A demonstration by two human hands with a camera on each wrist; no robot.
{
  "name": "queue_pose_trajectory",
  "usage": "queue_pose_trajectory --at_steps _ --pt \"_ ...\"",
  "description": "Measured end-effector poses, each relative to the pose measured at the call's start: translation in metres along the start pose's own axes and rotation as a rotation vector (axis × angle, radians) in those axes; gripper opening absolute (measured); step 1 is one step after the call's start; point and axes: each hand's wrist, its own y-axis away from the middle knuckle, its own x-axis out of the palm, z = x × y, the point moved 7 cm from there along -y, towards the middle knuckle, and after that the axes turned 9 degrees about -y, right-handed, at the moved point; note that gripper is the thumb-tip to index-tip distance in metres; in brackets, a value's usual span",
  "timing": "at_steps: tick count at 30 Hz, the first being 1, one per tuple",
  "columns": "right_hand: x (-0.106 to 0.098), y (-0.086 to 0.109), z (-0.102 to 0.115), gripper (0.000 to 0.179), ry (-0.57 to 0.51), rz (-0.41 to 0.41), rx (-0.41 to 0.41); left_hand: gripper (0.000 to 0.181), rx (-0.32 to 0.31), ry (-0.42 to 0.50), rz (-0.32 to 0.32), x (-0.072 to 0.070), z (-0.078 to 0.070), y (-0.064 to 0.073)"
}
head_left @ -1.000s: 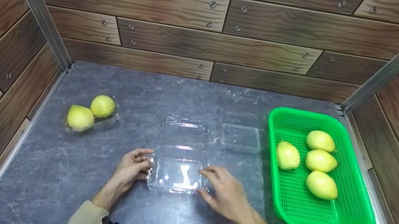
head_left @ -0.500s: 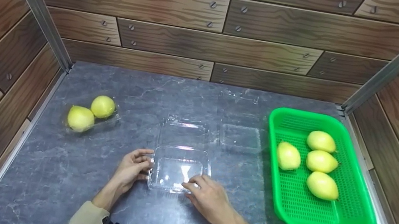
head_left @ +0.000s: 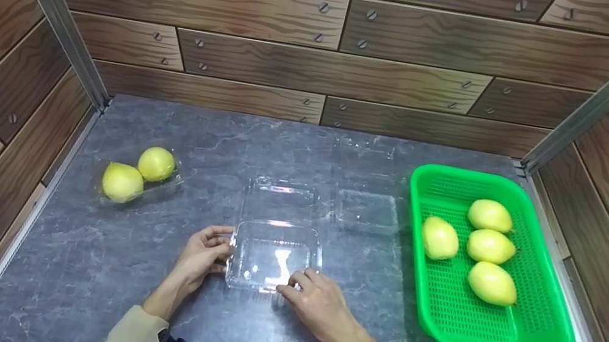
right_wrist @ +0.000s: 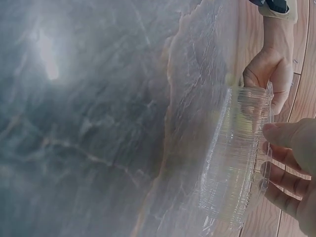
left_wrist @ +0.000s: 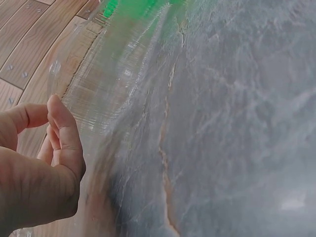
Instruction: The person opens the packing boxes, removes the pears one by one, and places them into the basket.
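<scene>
A clear plastic clamshell container [head_left: 259, 256] lies in front of me on the grey marbled tabletop. Its other hinged half [head_left: 279, 201] spreads out behind it. My left hand [head_left: 201, 254] holds the left edge; in the left wrist view, that hand's thumb and index finger [left_wrist: 64, 123] meet at the thin rim. On the front edge, toward the right corner, my right hand [head_left: 316, 306] pinches the rim. The right wrist view shows its thumb [right_wrist: 281, 133] on one side of the rim and the fingers on the other. No fruit shows inside this container.
At right stands a green perforated basket [head_left: 426, 334] with several yellow pears [head_left: 490, 246]. Another clear container [head_left: 367, 209] lies open beside it. On the left, two yellow pears [head_left: 122, 182] sit in clear plastic. Wood-patterned walls [head_left: 237, 54] enclose the table.
My right hand has moved from the container's right side to its front edge, leftward and slightly toward me. The left hand and the container have stayed nearly in place.
</scene>
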Motion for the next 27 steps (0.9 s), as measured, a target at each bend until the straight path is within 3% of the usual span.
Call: queue_pose_trajectory --at_steps 7,18,27 --pt "0.004 -0.002 -0.008 0.028 -0.011 0.029 0.012 0.052 0.006 -0.001 -0.015 0.001 -0.005 -0.007" --pt "0.005 -0.012 -0.025 0.029 -0.001 -0.004 0.034 0.049 0.03 0.003 -0.029 0.006 -0.019 -0.027" --pt "0.011 -0.021 -0.043 0.031 -0.006 0.019 0.063 0.048 0.059 -0.001 -0.039 0.007 -0.028 -0.046"
